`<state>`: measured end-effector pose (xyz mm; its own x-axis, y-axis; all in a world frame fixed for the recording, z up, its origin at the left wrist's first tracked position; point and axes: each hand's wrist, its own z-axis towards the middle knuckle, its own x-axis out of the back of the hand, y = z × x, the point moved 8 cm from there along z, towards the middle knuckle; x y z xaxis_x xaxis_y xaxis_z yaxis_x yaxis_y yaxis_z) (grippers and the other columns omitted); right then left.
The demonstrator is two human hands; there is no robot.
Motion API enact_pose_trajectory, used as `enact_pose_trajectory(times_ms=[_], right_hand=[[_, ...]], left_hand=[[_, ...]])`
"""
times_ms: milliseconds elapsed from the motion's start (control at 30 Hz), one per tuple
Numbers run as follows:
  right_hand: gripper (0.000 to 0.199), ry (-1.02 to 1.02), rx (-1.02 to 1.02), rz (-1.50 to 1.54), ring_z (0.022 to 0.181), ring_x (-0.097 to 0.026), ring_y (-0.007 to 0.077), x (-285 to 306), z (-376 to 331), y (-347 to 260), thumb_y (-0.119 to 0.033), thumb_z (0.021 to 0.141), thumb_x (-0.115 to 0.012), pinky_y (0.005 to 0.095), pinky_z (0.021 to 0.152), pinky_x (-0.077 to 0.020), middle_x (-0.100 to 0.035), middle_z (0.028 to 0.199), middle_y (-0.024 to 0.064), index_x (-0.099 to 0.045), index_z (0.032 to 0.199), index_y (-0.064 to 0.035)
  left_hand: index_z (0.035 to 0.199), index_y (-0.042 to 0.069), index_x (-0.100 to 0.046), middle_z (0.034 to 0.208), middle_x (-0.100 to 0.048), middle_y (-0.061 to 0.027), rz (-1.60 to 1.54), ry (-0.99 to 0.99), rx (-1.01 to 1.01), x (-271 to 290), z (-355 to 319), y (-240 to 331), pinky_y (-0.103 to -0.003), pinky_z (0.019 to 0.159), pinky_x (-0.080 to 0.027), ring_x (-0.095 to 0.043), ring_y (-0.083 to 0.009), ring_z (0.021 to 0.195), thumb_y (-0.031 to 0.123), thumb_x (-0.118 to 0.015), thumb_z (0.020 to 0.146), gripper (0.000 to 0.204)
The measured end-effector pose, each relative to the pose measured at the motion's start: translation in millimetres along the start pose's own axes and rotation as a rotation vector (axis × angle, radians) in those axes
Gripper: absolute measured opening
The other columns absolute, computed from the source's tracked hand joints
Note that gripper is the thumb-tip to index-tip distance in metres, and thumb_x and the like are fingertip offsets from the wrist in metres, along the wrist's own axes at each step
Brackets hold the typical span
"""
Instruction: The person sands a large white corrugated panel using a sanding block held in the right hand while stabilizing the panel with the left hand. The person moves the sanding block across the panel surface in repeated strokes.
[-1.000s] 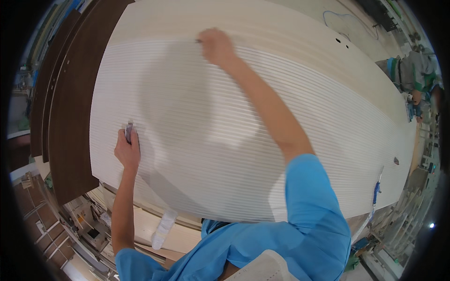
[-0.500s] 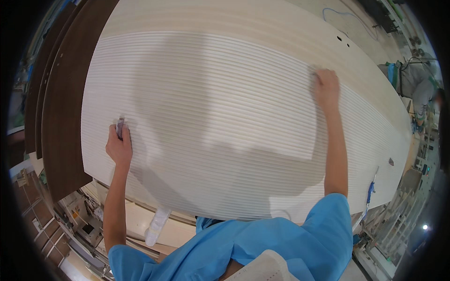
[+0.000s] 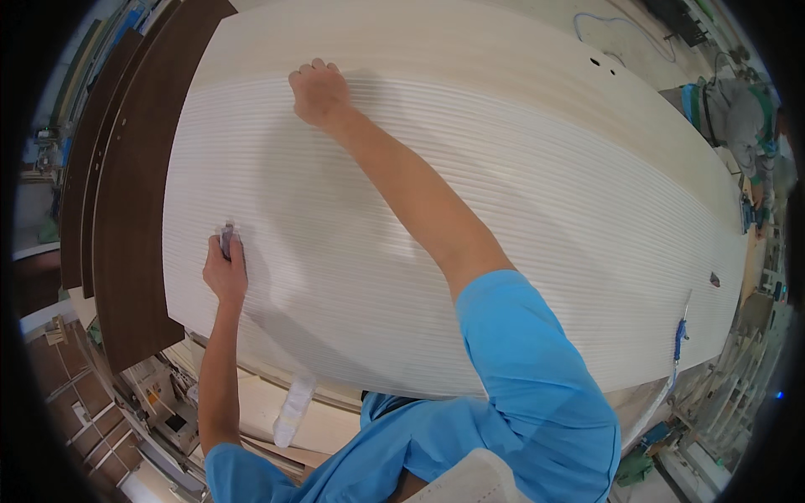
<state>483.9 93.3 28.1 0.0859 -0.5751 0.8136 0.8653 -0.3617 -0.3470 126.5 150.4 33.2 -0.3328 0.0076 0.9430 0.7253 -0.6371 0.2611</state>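
Observation:
A wide pale panel lies before me, its face covered with narrow parallel grooves. At its left part my left hand is closed on a small clear-and-dark object, its exact kind not plain. My right hand reaches across to the far left, at the border between the grooves and the panel's smooth far strip. Its fingers are curled down against the surface; whatever they hold, if anything, is hidden under them.
Dark brown boards stand along the left. A blue-handled blow gun with a thin nozzle lies on the panel's right end, near a small dark piece. A person in grey works beyond the right edge. A plastic-wrapped roll is below the near edge.
My right hand has swept from the right side of the panel to its far left, the arm now crossing the grooves. My left hand keeps its hold on the small object, nearly in place.

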Motion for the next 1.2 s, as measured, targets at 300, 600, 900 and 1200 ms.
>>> enact_pose_trajectory(times_ms=[300,600,900,1200], right_hand=[[0.018,0.067,-0.252,-0.288,0.097,-0.062,0.0368,223,-243,233,-0.007,0.086,-0.059,0.0517,0.086,-0.0476,-0.068,0.097,0.0146,-0.069,0.101,-0.0075],[0.017,0.083,-0.232,-0.161,0.096,-0.061,0.0388,201,-198,222,-0.004,0.084,-0.061,0.0484,0.088,-0.0496,-0.069,0.096,0.0153,-0.070,0.098,-0.0058],[0.023,0.045,0.091,-0.203,0.114,-0.060,0.0289,169,-173,191,-0.002,0.080,-0.062,0.0448,0.096,-0.0485,-0.069,0.110,0.0064,-0.071,0.099,-0.0106],[0.021,0.080,-0.443,-0.482,0.102,-0.060,0.0368,384,-366,382,-0.008,0.088,-0.059,0.0498,0.092,-0.0482,-0.067,0.102,0.0139,-0.071,0.105,-0.0081]], left_hand=[[0.097,0.005,-0.057,0.076,-0.063,-0.0168,-0.010,0.001,-0.020,-2,-6,-2,-0.047,0.063,-0.048,-0.062,-0.0375,0.067,0.037,-0.059,0.101,0.033],[0.096,0.004,-0.057,0.074,-0.062,-0.0160,-0.030,-0.007,-0.017,-3,-4,-1,-0.045,0.061,-0.048,-0.062,-0.0338,0.065,0.036,-0.060,0.101,0.033],[0.104,0.002,-0.060,0.084,-0.067,-0.0190,-0.020,0.049,-0.043,4,-5,6,-0.046,0.069,-0.050,-0.065,-0.0370,0.075,0.037,-0.058,0.103,0.035],[0.107,0.003,-0.060,0.087,-0.068,-0.0189,0.082,0.033,-0.014,0,-4,-1,-0.048,0.071,-0.050,-0.066,-0.0386,0.079,0.040,-0.055,0.104,0.037]])
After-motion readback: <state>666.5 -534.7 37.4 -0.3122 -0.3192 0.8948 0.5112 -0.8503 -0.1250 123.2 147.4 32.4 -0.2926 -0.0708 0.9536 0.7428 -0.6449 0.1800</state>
